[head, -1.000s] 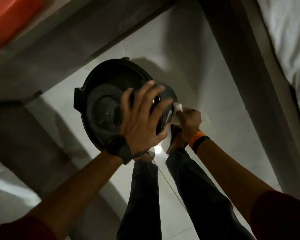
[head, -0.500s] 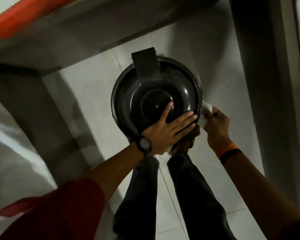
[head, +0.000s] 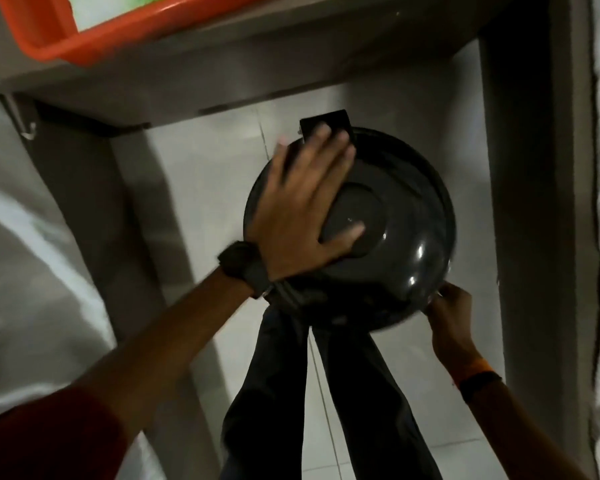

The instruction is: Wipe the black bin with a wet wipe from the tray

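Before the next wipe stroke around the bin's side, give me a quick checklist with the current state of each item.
1. Bin steadied: ok, the left hand lies flat on its lid.
2. Right hand at the bin's lower right edge: ok, it touches the rim there.
3. Wipe in the right hand: cannot tell, no wipe shows in this blurred picture.
4. Room to move round the bin: ok, bare floor lies on its left.
5. Tray within reach for a fresh wipe: ok, it sits on the table above.
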`<state>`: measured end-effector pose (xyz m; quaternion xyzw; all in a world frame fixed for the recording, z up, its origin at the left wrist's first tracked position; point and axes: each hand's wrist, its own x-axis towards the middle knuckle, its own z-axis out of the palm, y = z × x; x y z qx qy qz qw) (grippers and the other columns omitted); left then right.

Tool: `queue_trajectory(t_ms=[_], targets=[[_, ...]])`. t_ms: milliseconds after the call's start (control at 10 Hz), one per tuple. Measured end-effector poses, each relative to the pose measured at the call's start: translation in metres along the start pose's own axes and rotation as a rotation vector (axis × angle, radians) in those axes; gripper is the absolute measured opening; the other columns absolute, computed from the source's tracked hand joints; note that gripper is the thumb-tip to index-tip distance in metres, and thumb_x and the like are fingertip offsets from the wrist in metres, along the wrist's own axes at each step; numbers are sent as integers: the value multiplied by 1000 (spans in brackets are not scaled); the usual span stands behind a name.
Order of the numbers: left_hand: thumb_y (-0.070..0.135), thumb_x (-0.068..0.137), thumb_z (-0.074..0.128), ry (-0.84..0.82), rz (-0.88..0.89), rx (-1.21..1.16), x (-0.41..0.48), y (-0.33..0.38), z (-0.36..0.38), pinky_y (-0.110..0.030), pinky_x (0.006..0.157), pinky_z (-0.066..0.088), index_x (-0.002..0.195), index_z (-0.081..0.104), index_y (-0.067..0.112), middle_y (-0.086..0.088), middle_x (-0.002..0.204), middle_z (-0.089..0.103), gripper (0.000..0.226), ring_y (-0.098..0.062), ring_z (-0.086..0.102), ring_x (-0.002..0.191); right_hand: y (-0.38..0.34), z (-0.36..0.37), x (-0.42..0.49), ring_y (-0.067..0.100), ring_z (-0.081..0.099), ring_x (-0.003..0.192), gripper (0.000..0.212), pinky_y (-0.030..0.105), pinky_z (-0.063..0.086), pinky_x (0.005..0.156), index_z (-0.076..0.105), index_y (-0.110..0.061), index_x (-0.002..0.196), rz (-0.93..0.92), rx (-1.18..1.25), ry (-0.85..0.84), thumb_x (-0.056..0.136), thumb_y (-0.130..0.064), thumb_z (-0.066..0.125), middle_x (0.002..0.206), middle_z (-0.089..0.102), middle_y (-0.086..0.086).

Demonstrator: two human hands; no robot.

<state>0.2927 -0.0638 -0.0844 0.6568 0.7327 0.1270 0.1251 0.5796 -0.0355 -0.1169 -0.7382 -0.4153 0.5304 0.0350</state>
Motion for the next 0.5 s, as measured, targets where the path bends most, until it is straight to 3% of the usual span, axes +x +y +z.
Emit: queue_trajectory(t_ms=[100,200,300,400,500], targets=[[60,101,34,263,-221,-44,15,-43,-70,-66,121,15,151,32,2,-18,160,31,77,-39,22,151,-19,-2,-26,35,60,75,39,47,49,67,60,-18,70,-237,-42,-14,89,16,60,71,59,17],[54,104,35,353,-301,-6,22,-68,-109,-64,121,19,149,35,-1,-23,157,33,71,-41,26,149,-44,16,-30,16,70,81,20,28,57,73,71,-16,87,-340,-165,-14,87,4,71,84,70,8],[53,105,31,311,-396,-13,36,-90,-131,-39,126,20,149,37,6,-15,156,35,65,-29,28,149,-75,60,-17,-13,66,77,15,4,52,70,73,-24,96,-541,-323,-125,89,-10,73,88,71,-11],[49,106,29,274,-433,-52,49,-98,-134,-28,122,20,146,43,11,-9,154,41,57,-22,33,147,-88,93,5,0,70,81,12,21,59,76,75,-20,95,-634,-503,-164,93,-13,65,92,76,-1],[49,104,25,208,-404,-45,64,-104,-124,-32,120,23,142,47,14,-9,149,47,56,-23,39,142,-107,131,41,31,70,108,29,42,57,91,71,-17,121,-644,-887,-230,97,-16,55,116,74,13]])
